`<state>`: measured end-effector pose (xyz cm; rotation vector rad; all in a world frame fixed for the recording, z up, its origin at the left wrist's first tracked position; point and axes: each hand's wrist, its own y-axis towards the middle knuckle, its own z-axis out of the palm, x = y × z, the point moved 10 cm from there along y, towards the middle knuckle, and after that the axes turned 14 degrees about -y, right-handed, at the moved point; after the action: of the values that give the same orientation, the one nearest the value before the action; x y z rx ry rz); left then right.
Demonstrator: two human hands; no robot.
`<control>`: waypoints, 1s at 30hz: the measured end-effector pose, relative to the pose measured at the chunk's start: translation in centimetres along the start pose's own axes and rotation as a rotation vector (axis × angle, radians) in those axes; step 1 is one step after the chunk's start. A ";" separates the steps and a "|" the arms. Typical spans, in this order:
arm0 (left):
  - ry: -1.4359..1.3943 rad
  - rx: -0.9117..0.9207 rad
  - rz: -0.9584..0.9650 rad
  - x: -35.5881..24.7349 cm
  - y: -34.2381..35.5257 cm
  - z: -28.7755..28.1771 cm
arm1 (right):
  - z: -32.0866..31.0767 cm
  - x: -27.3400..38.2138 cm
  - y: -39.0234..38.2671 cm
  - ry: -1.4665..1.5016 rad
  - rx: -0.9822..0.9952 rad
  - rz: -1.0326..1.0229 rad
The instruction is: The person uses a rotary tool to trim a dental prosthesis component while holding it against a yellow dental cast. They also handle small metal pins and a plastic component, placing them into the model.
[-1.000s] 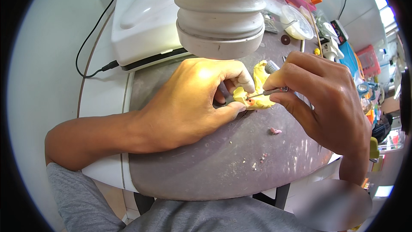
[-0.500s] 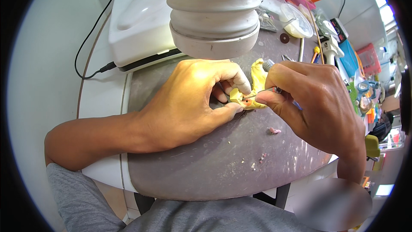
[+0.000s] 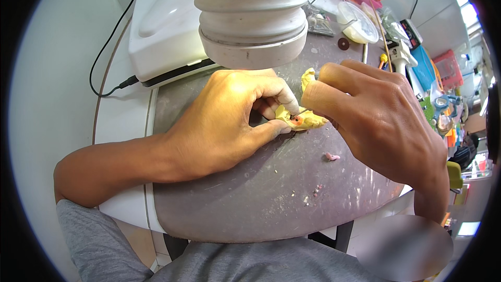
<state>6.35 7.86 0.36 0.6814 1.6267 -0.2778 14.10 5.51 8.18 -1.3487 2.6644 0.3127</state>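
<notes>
My left hand (image 3: 224, 112) pinches the left end of a yellow plaster dental cast (image 3: 312, 120) between thumb and fingers, holding it over the grey work mat. A small dark hole ringed by a reddish-orange patch (image 3: 296, 120) shows on the cast near my left thumb. My right hand (image 3: 373, 109) is closed above the right side of the cast, covering part of its arch. From its fingers a thin metal tool (image 3: 303, 112) reaches toward the patch; its handle is hidden, and I cannot tell whether the tip touches.
A white corrugated hose (image 3: 251, 31) hangs just beyond my hands. To the left stands a white box-shaped device (image 3: 167, 42) with a black cable. A pink scrap (image 3: 331, 156) and crumbs lie on the mat (image 3: 235, 203). A clear tub (image 3: 359, 23) and tools crowd the back right.
My right hand has turned and shifted slightly left, its knuckles now hiding more of the cast and its thumb out of sight. The left hand keeps its hold.
</notes>
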 end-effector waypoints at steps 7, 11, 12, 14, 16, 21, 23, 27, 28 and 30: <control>-0.038 -0.004 -0.061 0.5 0.1 0.0 | 0.0 -1.9 -0.2 -0.049 0.066 0.242; -0.025 0.024 -0.056 0.4 0.0 0.1 | 0.5 -1.6 -0.2 -0.015 0.126 0.211; -0.027 0.024 -0.050 0.3 0.0 0.1 | -0.1 -1.3 -0.2 0.039 0.037 0.172; -0.033 0.025 -0.038 0.2 0.0 0.2 | -0.6 -0.9 -0.2 0.059 -0.008 0.070; -0.055 0.016 -0.048 0.4 0.0 0.2 | -1.0 -0.7 -0.1 0.077 -0.094 0.059; -0.009 0.022 -0.037 0.2 0.0 0.1 | 0.2 -1.8 0.2 -0.040 0.101 0.223; 0.004 0.024 -0.029 0.3 0.0 0.0 | 1.0 -2.0 0.2 -0.062 0.164 0.231; -0.012 0.026 -0.009 0.1 0.1 0.2 | -0.7 -0.8 0.1 0.058 -0.080 0.076; -0.009 0.027 -0.017 0.0 0.1 0.2 | -1.0 -0.7 0.1 0.071 -0.121 0.064; -0.017 0.025 -0.031 0.2 0.1 0.2 | -1.4 -0.4 0.1 0.106 -0.202 0.077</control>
<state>6.53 7.90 0.18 0.6719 1.6212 -0.3257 14.25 5.55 9.67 -1.3534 2.8429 0.5469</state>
